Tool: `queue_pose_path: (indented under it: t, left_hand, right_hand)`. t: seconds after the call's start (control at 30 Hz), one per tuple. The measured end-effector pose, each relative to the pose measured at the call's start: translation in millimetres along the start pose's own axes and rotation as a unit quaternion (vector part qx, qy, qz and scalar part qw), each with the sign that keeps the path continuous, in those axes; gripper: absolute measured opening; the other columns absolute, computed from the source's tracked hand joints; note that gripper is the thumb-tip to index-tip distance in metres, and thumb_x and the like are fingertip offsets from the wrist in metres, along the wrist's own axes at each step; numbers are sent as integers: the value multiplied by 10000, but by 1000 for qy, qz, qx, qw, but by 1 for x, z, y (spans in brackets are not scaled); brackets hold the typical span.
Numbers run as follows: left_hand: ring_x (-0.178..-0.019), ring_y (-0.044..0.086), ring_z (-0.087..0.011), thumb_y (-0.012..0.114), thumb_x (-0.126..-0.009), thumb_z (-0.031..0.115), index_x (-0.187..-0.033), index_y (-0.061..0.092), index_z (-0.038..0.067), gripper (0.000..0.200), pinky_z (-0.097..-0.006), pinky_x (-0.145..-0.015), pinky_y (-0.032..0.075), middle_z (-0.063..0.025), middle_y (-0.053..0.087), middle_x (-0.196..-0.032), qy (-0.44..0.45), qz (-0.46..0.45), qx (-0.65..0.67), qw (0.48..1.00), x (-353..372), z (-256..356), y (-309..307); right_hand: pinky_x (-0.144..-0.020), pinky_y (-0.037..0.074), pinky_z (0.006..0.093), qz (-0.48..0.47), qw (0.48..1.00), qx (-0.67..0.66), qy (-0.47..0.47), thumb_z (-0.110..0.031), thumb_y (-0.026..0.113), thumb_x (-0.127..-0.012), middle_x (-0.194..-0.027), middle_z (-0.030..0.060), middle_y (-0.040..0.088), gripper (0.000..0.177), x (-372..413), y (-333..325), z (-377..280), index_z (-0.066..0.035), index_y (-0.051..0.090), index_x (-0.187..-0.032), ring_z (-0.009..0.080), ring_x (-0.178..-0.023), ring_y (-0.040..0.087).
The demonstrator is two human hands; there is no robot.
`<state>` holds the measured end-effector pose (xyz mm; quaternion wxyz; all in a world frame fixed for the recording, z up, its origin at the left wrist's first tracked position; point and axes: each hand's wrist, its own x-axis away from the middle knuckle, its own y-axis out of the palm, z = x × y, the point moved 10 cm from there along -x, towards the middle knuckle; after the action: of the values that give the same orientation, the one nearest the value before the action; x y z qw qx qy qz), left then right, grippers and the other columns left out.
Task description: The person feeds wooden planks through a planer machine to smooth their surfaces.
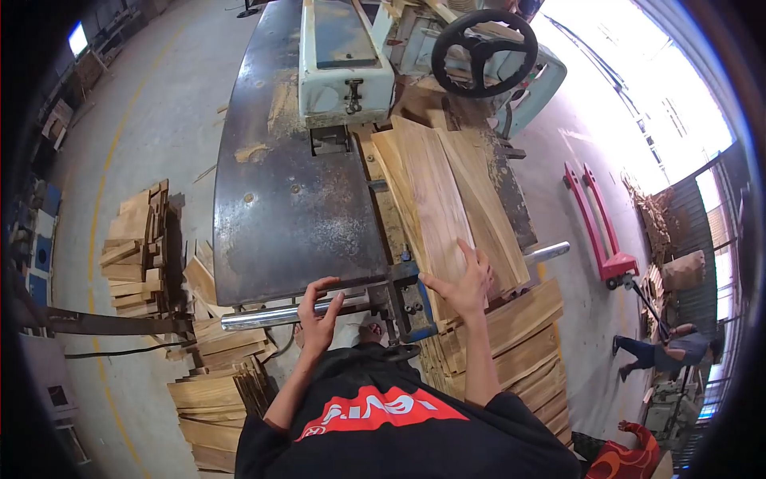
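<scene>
My right hand (464, 286) lies with fingers spread on the near end of a pale wooden board (435, 195). That board rests on the saw machine's bed, beside another board (483, 199) on its right. My left hand (321, 315) is at the shiny round metal rail (259, 316), by the near edge of the dark steel machine table (299, 215). Its thumb and fingers are apart, and I see nothing held in it. Between my hands sits a dark metal fence bracket (396, 299) with a blue part.
A black handwheel (483, 53) and a pale green housing (345, 88) stand at the far side. Stacked boards lie below right (523, 343) and left (211, 411). A red pallet jack (614, 263) is on the right, near another person (670, 349).
</scene>
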<state>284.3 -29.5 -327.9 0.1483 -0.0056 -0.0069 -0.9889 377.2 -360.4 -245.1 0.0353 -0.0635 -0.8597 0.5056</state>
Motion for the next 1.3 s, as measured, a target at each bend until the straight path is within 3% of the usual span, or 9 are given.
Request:
queue_pose_path:
  t: [0.13, 0.3, 0.37, 0.5, 0.6, 0.8, 1.07, 1.17, 1.3]
  left_hand:
    - [-1236, 665, -200, 804, -960, 168, -1386, 628, 38, 479, -353, -1039, 512, -84, 718, -1324, 25, -54, 36, 998, 13, 3, -16]
    - [-1393, 586, -223, 667, -1065, 352, -1565, 509, 36, 613, -372, -1115, 461, -111, 659, -1459, -131, -166, 210, 955, 19, -19, 7]
    - [-1344, 610, -198, 512, -1084, 584, -1577, 509, 63, 717, -393, -1096, 444, -114, 671, -1445, -195, -189, 339, 901, 21, -50, 20]
    - [-1104, 705, -160, 561, -1094, 464, -1375, 636, 6, 542, -359, -953, 555, -85, 731, -1255, -214, 9, 370, 904, 17, -58, -14]
    - [-956, 739, -155, 572, -1103, 398, -1276, 688, -7, 455, -313, -857, 588, -66, 761, -1112, -219, 46, 319, 921, 16, -56, -45]
    - [-873, 662, -47, 563, -1142, 278, -1103, 736, -58, 379, -224, -798, 537, -1, 758, -1034, -81, 98, 149, 981, 7, -32, -66]
    - [-1577, 393, -329, 265, -1129, 649, -1620, 438, -23, 849, -470, -1245, 346, -166, 459, -1678, -26, -115, 173, 978, 26, -9, -46]
    - [-1670, -26, -398, 780, -756, 781, -1711, 254, 54, 1311, -556, -1313, 116, -237, 178, -1781, 63, -165, -166, 970, 38, -19, -61]
    - [-1630, -20, -543, 1026, -414, 631, -1694, 154, -44, 1689, -647, -1289, 132, -375, 110, -1733, 104, -170, -382, 903, 45, -13, -36]
  right_hand:
    - [-1112, 477, 464, -109, 908, -404, 14, -499, 925, -725, -1459, 206, 590, 1016, 21, 21, -35, -21, 534, -1531, 341, -1315, 591]
    - [-988, 587, 390, -275, 451, -845, 76, -423, 704, -946, -1326, 130, 697, 652, 57, 118, -46, 1, 602, -1432, 242, -1185, 688]
    - [-982, 597, 395, -203, 543, -806, 120, -465, 667, -967, -1315, 119, 717, 638, 72, 149, -32, -10, 623, -1412, 248, -1161, 709]
    - [-986, 594, 383, -261, 497, -776, 288, -371, 624, -1043, -1312, 105, 728, 495, 116, 195, -39, -20, 651, -1391, 228, -1157, 717]
    - [-1001, 580, 365, -407, 618, -624, 253, -319, 682, -1036, -1339, 108, 720, 486, 136, 188, -53, -22, 642, -1418, 219, -1159, 720]
    - [-1095, 517, 394, -224, 905, -316, -177, -347, 841, -942, -1422, 237, 656, 827, 114, 115, -116, 41, 452, -1560, 330, -1234, 700]
    - [-1089, 511, 425, -292, 924, -191, -158, -89, 734, -899, -1467, 278, 623, 1004, 135, 122, -155, -50, 144, -1710, 444, -1324, 639]
    - [-874, 580, 446, -228, 910, -261, -227, 3, 653, -876, -1265, 332, 686, 970, 108, 110, -141, -90, 194, -1726, 408, -944, 739]
    - [-1126, 450, 341, -261, 818, -500, -116, 112, 534, -943, -1554, 216, 548, 820, 85, 139, -111, -22, 259, -1704, 221, -1324, 595]
